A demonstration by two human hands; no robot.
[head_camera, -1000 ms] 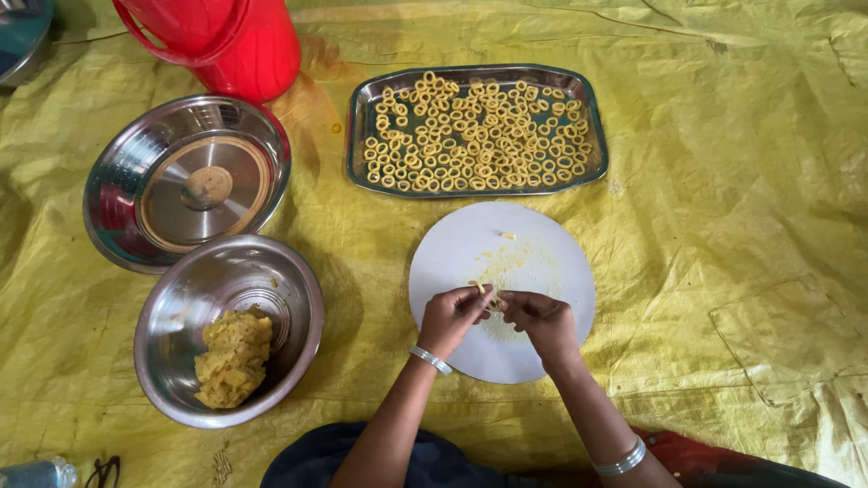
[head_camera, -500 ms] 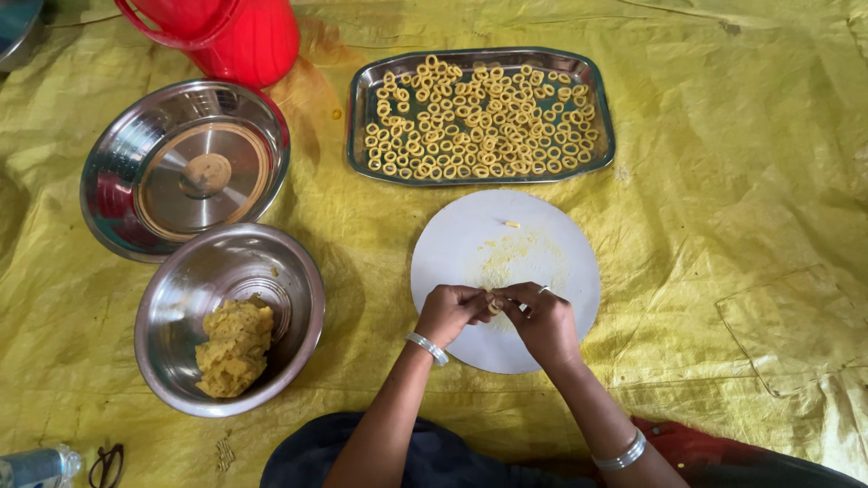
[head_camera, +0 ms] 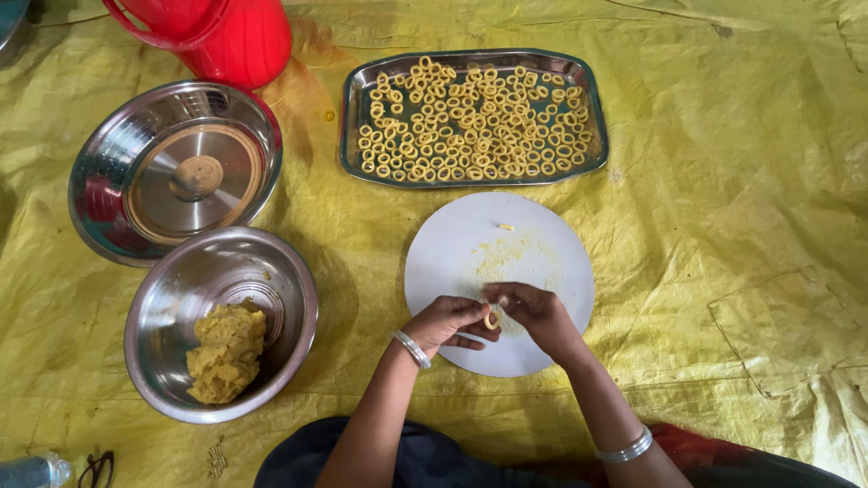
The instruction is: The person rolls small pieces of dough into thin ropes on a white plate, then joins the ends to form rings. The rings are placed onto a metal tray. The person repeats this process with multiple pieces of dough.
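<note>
Both hands met over the near half of a round white plate (head_camera: 542,235) that lay flat on a yellow sheet (head_camera: 723,181) spread over the floor. The left hand (head_camera: 445,323) and the right hand (head_camera: 535,314) each pinched one side of a small dough ring (head_camera: 492,317), fingertips closed on it from either side; the grip of each hand was narrow and held the ring just above the plate surface. The plate carried a smear of yellow crumbs near its middle and one short dough scrap (head_camera: 505,227) toward its far edge.

Beyond the plate stood a rectangular steel tray (head_camera: 349,136), filled in a single layer with many finished rings (head_camera: 475,117) of the same pale yellow dough, lying close and in places touching.

To the left of the plate sat a round steel bowl (head_camera: 172,289), holding a lump of yellow dough (head_camera: 224,351) against its near side; the rest of the bowl interior was bare metal. Behind it, touching or just overlapping its rim, was a wider steel basin (head_camera: 108,154) with a flat steel lid (head_camera: 194,185) resting inside it, knob up.

A red plastic vessel (head_camera: 231,36) stood at the far edge, beside the tray's left corner. Its contents could not be seen.
</note>
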